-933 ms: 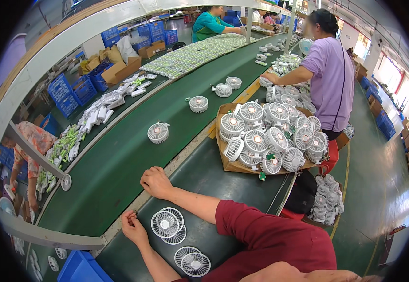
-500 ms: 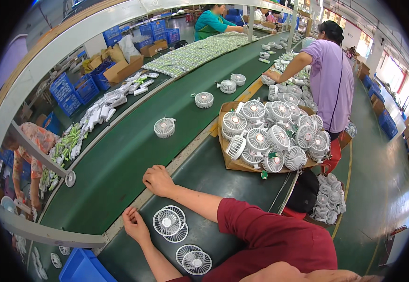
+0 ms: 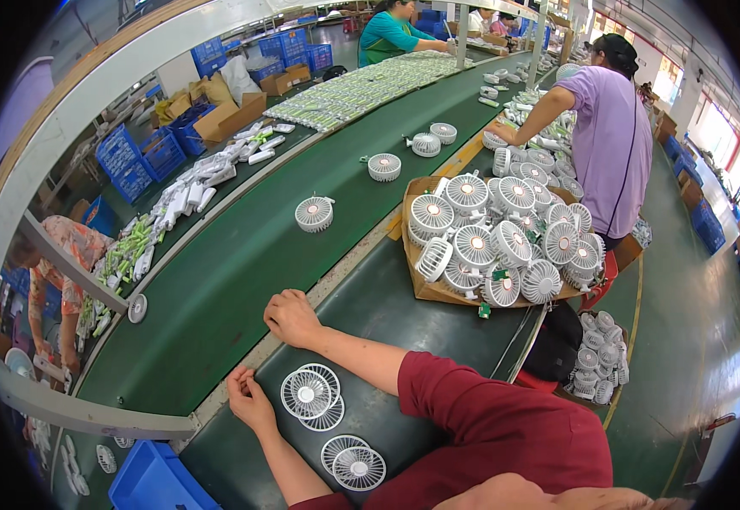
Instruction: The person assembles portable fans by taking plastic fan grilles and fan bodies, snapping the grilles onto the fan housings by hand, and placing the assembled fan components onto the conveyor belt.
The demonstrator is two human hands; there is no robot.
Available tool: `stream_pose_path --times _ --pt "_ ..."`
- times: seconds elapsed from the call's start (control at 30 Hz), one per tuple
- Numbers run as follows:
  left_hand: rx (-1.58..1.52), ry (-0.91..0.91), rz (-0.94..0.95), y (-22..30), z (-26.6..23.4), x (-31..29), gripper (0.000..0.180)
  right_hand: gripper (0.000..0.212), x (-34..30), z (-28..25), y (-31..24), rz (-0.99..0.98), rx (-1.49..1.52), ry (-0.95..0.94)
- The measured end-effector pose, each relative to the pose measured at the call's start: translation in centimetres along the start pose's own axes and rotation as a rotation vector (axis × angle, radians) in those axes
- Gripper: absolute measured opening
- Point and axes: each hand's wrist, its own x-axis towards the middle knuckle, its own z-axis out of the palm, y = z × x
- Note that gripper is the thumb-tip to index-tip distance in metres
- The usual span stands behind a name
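A: How many grilles sit by the hands?

B: Four white fan grilles (image 3: 309,393), in two overlapping pairs, lie just right of the left hand (image 3: 249,400).

A: And the hands?

B: Well apart. The left rests loosely curled on the worktable's edge (image 3: 217,408), empty. The right hand (image 3: 290,317) lies half-closed on the same edge, farther out, holding nothing. Four fans (image 3: 314,213) ride the belt beyond.

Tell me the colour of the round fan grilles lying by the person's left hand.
White, on the dark green bench; the fan grilles show clearly in the head view.

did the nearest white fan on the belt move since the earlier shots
Yes. The white fan on the green conveyor belt has ridden further along it, away from the right hand at the belt's edge.
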Motion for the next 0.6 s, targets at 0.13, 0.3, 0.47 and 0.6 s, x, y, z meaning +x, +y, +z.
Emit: stream_pose_path --times 0.13,0.3,0.47,0.6 --pt "0.017 -0.003 0.006 0.26 -0.04 0.0 0.02 0.004 0.01 0.01 0.04 0.003 -0.006 -0.005" --pt "0.012 -0.016 0.024 0.24 -0.13 0.03 0.019 0.004 0.0 0.02 -0.1 0.006 -0.008 -0.005" --pt "0.049 -0.053 -0.03 0.74 -0.36 0.0 0.02 0.004 -0.06 -0.07 0.03 0.012 -0.025 -0.011" --pt "-0.013 0.007 -0.008 0.34 -0.22 0.1 0.021 0.004 0.08 0.03 -0.34 0.002 -0.017 -0.004"
